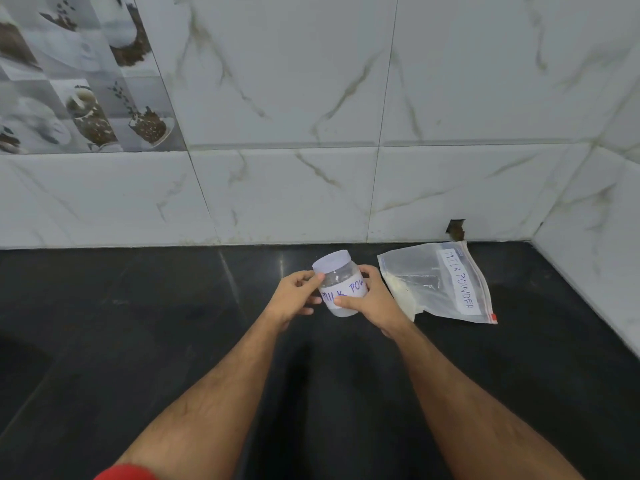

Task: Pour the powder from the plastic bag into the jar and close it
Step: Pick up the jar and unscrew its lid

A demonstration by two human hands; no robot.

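Both hands (372,299) hold lidded jar (341,287).

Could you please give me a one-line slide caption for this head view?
Both hands, left hand and right hand, hold the lidded jar beside the milk powder bag on the black counter.
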